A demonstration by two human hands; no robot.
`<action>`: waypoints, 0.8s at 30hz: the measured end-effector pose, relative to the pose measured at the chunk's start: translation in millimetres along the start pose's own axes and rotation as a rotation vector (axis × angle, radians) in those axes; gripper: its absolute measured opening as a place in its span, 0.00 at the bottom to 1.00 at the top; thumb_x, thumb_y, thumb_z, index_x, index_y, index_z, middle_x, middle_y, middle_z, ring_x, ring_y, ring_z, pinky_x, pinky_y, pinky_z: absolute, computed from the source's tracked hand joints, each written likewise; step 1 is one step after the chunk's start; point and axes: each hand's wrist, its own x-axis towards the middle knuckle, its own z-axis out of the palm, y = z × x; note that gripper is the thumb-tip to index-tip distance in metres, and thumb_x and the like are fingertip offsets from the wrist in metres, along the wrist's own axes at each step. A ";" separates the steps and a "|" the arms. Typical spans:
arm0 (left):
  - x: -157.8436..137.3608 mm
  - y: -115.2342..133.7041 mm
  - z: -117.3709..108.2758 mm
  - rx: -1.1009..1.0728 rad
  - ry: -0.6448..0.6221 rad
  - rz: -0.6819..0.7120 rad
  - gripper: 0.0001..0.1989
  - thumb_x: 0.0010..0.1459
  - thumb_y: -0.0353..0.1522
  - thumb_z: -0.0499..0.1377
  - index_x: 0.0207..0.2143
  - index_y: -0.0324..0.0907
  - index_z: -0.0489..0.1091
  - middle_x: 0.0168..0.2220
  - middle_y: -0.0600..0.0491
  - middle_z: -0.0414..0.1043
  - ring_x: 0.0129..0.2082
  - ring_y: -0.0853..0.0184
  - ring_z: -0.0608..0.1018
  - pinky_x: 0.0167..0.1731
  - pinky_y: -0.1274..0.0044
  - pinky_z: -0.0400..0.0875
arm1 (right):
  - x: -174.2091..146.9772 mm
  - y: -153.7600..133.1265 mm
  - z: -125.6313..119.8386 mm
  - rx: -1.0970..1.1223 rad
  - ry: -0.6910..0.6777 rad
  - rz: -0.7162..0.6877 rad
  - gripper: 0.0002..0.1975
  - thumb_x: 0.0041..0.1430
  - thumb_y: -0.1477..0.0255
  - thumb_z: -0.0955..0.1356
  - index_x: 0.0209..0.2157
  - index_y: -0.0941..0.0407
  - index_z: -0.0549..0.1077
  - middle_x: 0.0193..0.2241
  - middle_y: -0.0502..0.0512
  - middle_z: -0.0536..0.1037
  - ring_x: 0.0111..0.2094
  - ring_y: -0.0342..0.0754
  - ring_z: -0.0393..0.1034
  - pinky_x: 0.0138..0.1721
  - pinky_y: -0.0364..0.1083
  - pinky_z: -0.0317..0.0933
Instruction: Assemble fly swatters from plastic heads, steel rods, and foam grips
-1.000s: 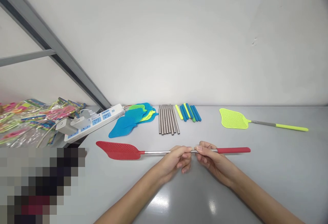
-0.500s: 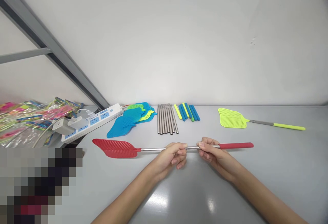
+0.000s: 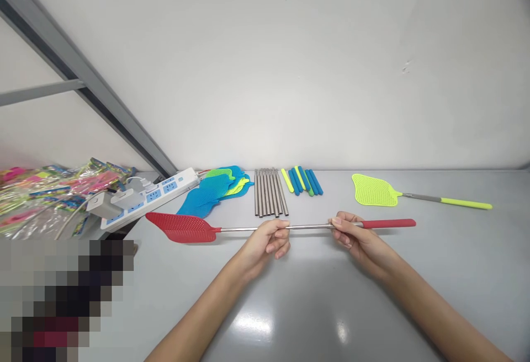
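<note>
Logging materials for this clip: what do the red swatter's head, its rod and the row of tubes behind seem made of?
Red head: probably moulded plastic, fairly matte; one even colour, regular perforations.
Rod: likely polished metal; silvery, with bright highlights along it.
Tubes: likely metal too, duller; grey with lengthwise shine. Which metal, the look leaves open.

At left, plugs [image 3: 104, 206] are held in a white power strip [image 3: 153, 195]; packets [image 3: 62, 188] are heaped beside it, near a grey post [image 3: 91, 80].

A red fly swatter [image 3: 308, 227] — perforated head [image 3: 182, 228] at left, silvery rod [image 3: 306, 227] extended, red handle [image 3: 389, 223] at right — is held nearly level over a gray tabletop [image 3: 314, 301].
</note>
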 end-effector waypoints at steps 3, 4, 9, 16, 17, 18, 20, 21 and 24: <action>0.0 1.2 -1.5 0.003 0.006 0.003 0.16 0.51 0.36 0.48 0.14 0.41 0.49 0.07 0.63 0.40 0.11 0.76 0.54 0.22 0.80 0.54 | 1.8 -0.7 -2.9 -0.005 0.025 -0.011 0.10 0.46 0.69 0.68 0.18 0.57 0.64 0.16 0.47 0.62 0.18 0.38 0.48 0.22 0.41 0.46; 0.4 0.8 -2.0 0.008 0.011 0.005 0.16 0.51 0.36 0.48 0.14 0.41 0.49 0.07 0.63 0.41 0.11 0.76 0.54 0.21 0.80 0.53 | 2.6 -0.4 -3.8 -0.011 0.037 -0.016 0.10 0.46 0.69 0.68 0.18 0.57 0.64 0.16 0.47 0.62 0.18 0.38 0.47 0.21 0.41 0.46; 5.7 -9.5 -2.6 -0.009 0.040 0.014 0.17 0.52 0.36 0.46 0.13 0.42 0.48 0.07 0.63 0.41 0.11 0.75 0.55 0.20 0.80 0.53 | 4.7 8.3 -3.7 0.002 0.081 -0.045 0.12 0.46 0.68 0.67 0.17 0.57 0.62 0.16 0.47 0.59 0.18 0.38 0.47 0.20 0.42 0.45; 6.5 -18.5 6.5 0.050 -0.028 0.087 0.21 0.52 0.36 0.48 0.09 0.41 0.47 0.06 0.61 0.43 0.11 0.75 0.57 0.20 0.79 0.53 | -3.1 25.4 12.4 0.019 -0.074 0.015 0.14 0.52 0.63 0.61 0.19 0.57 0.61 0.16 0.47 0.61 0.17 0.39 0.51 0.20 0.41 0.44; 6.1 -19.2 8.4 0.070 -0.054 0.088 0.21 0.52 0.36 0.48 0.09 0.41 0.48 0.06 0.61 0.44 0.11 0.74 0.58 0.19 0.79 0.52 | -4.1 26.7 13.7 -0.018 -0.086 0.024 0.15 0.52 0.62 0.61 0.19 0.57 0.62 0.16 0.48 0.62 0.18 0.40 0.52 0.20 0.41 0.45; 5.7 -20.1 10.1 0.083 -0.077 0.083 0.21 0.52 0.37 0.48 0.09 0.41 0.49 0.06 0.61 0.44 0.11 0.74 0.58 0.19 0.79 0.52 | -5.0 27.8 14.4 -0.051 -0.094 0.031 0.16 0.53 0.61 0.60 0.19 0.58 0.63 0.17 0.49 0.63 0.18 0.40 0.54 0.21 0.42 0.46; 5.5 -22.4 13.2 0.102 -0.102 0.065 0.22 0.53 0.39 0.47 0.09 0.41 0.50 0.06 0.61 0.45 0.11 0.74 0.58 0.18 0.79 0.52 | -6.2 29.1 15.0 -0.088 -0.103 0.046 0.18 0.52 0.59 0.59 0.19 0.58 0.65 0.17 0.50 0.64 0.19 0.41 0.55 0.22 0.42 0.47; 5.6 -23.8 14.5 0.115 -0.106 0.057 0.23 0.53 0.40 0.47 0.09 0.41 0.50 0.06 0.61 0.45 0.11 0.74 0.58 0.18 0.79 0.52 | -6.6 29.6 15.1 -0.099 -0.108 0.047 0.19 0.52 0.58 0.59 0.19 0.58 0.66 0.17 0.50 0.63 0.19 0.41 0.55 0.22 0.42 0.48; 5.7 -27.4 17.2 0.156 -0.119 0.047 0.24 0.53 0.42 0.46 0.08 0.40 0.52 0.06 0.60 0.45 0.11 0.75 0.58 0.18 0.79 0.52 | -7.8 30.6 17.2 -0.179 -0.153 0.050 0.23 0.52 0.56 0.57 0.17 0.58 0.66 0.16 0.50 0.63 0.19 0.41 0.55 0.22 0.42 0.47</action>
